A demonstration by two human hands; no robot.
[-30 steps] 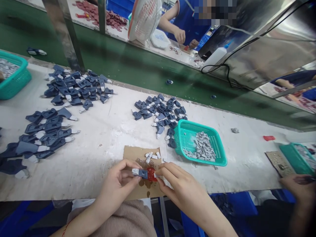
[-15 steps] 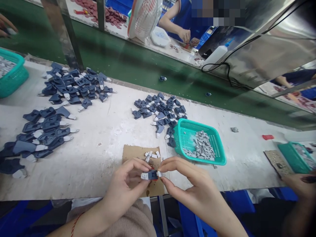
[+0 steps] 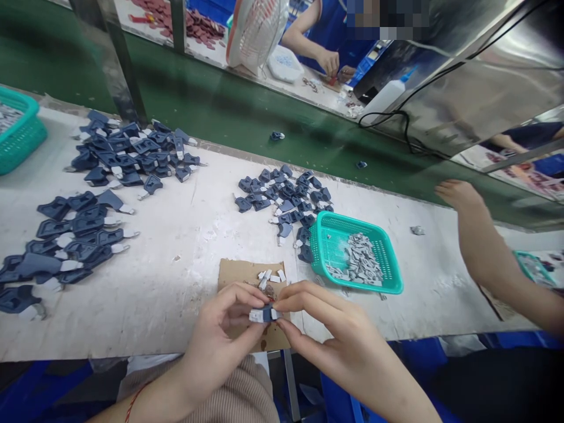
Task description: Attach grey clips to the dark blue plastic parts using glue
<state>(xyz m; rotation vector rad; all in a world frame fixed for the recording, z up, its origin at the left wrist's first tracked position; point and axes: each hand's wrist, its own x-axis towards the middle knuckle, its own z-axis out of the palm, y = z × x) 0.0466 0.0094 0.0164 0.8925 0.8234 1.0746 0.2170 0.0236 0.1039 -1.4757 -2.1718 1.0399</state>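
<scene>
Between the fingers of my left hand (image 3: 227, 332) is a small dark blue and light grey plastic part (image 3: 261, 315), its grey end toward the left. My right hand (image 3: 328, 326) pinches a small light grey piece (image 3: 274, 314) at the part's right end, where the two touch. Under both hands lies a brown cardboard piece (image 3: 233, 275), with several loose grey pieces (image 3: 275, 277) and a dark stain on it. Close to my right hand stands a green basket (image 3: 324, 267) holding many small grey pieces. My fingers hide much of the held part.
Piles of blue-grey parts lie at left (image 3: 123, 150) and centre (image 3: 286, 191). Another green basket (image 3: 33, 138) stands at the far left. A co-worker's arm (image 3: 489, 252) reaches over the table on the right. Across the green strip, another person works beside a fan (image 3: 255, 35).
The grey piece in my right hand has moved left, closer against the blue part. On the right, a co-worker's arm has stretched out over the table, and the red item there is now hidden.
</scene>
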